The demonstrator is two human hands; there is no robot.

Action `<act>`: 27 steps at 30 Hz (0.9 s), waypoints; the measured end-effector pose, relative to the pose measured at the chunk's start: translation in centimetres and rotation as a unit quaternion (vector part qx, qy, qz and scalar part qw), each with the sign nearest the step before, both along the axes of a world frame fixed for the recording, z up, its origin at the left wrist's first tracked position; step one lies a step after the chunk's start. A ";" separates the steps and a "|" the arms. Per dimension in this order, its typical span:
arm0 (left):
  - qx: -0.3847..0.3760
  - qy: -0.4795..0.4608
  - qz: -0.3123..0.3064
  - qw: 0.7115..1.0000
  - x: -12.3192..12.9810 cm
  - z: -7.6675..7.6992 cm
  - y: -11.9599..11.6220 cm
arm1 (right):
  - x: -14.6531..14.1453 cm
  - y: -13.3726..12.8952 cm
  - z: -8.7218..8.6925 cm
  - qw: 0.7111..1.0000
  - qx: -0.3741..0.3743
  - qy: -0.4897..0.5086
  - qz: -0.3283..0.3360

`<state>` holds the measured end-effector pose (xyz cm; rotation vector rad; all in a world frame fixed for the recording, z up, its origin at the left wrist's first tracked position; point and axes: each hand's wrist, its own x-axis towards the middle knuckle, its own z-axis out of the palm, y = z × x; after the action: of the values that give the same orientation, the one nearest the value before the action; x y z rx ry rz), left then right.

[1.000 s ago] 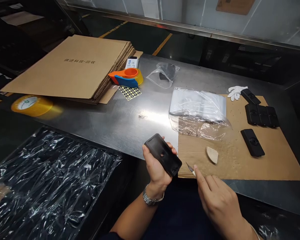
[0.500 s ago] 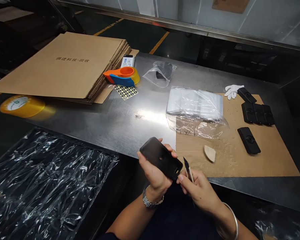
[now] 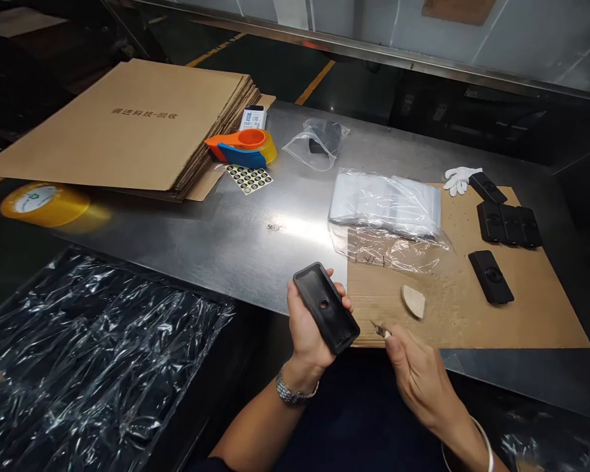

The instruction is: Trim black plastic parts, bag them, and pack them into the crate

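My left hand [image 3: 311, 334] is closed around a black plastic housing [image 3: 319, 298], holding it tilted with its hollow side and small round hole facing up. To the right, my right hand [image 3: 417, 370] grips a craft knife [image 3: 381, 330] with a pale handle, mostly hidden in the fingers; the blade points left, apart from the housing. Beyond that hand a wedge-shaped tan piece [image 3: 413, 302] lies on a cardboard sheet [image 3: 437, 328]. Further right rests a similar black housing [image 3: 491, 276], with several more [image 3: 509, 223] lined up behind it.
Clear plastic bags [image 3: 386, 203] lie mid-table. A white glove [image 3: 461, 179] is at the back right. On the left are stacked cardboard [image 3: 142, 124], a tape dispenser [image 3: 243, 147], a sticker sheet [image 3: 249, 178] and a yellow tape roll [image 3: 44, 205]. Black plastic film [image 3: 93, 367] covers something at front left.
The housing in my left hand has turned so its hollow inside shows more. My right hand has drawn away to the right with the knife, whose blade has swung lower.
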<state>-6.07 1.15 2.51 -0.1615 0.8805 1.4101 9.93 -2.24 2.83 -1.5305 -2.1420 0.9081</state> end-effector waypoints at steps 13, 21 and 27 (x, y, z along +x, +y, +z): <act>0.006 0.017 -0.029 0.999 -0.1 0.2 -0.1 | 0.8 -1.3 0.8 0.953 0.201 -0.206 0.098; 0.017 0.027 -0.035 0.999 0.0 0.3 -0.2 | 0.7 -1.4 0.9 0.950 0.210 -0.208 0.096; 0.023 0.033 -0.037 0.998 0.2 0.4 -0.3 | 0.8 -1.5 0.9 0.951 0.201 -0.212 0.098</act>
<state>-5.90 0.87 2.96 -0.0472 0.8999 1.3712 10.74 -3.70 3.73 -1.4104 -2.6093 0.1655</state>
